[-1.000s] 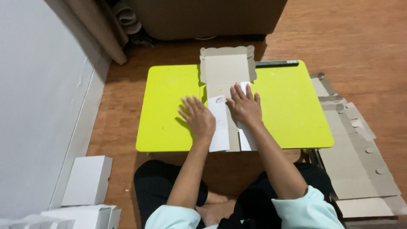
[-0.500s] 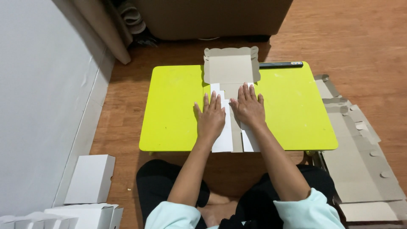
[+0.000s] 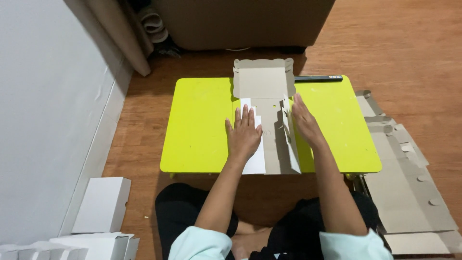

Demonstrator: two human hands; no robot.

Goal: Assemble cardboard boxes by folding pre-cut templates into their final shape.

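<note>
Cardboard box blank lies flat across the middle of the low yellow-green table, from its near edge to its far edge.
We press our left hand, fingers spread, flat on the white left flap; our right hand, fingers straight together, stands the right flap upright. Best to keep the crease straight.

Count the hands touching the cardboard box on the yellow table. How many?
2: the left hand presses flat on the cardboard box's left flap; the right hand holds the right flap upright.
</note>
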